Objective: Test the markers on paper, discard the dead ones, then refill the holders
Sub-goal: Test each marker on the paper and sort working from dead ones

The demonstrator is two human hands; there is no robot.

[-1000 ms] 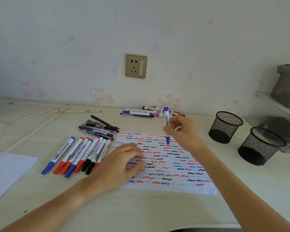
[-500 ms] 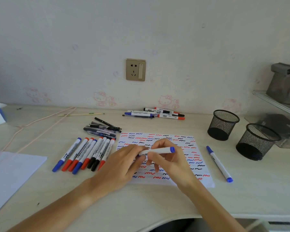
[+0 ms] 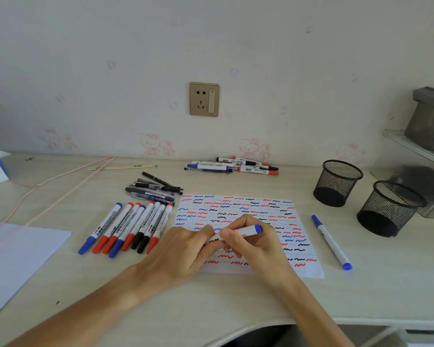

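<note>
A: Which step was in hand?

B: The testing, by my reading. Both hands met over the scribbled paper (image 3: 238, 214), which lay flat on the desk (image 3: 236, 301). The left hand (image 3: 186, 251) pinched one end of a blue marker (image 3: 246, 231), and the right hand (image 3: 251, 244) curled its fingers round the barrel, the blue end sticking out to the right.

A: Capping or uncapping?

B: I could not tell. The left fingers hid that end, so the cap and tip were out of sight.

A: Where was everything else, relative to the paper?

B: Just left of it lay a neat row of markers (image 3: 130, 226), blue, red and black. Behind that row, near the paper's far left corner, sat a bundle of dark pens (image 3: 153, 189). Beyond the far edge, against the wall, was another small pile of markers (image 3: 236, 166). Just right of the paper lay a single blue marker (image 3: 331, 241), and further right stood two mesh holders (image 3: 337, 182), the nearer one (image 3: 388, 209) also showing nothing inside.

A: And the next move?

B: I judged it needed the two hands to part along the barrel's line, then the marker sorted according to its mark. Refilling the holders looked some way off.
</note>
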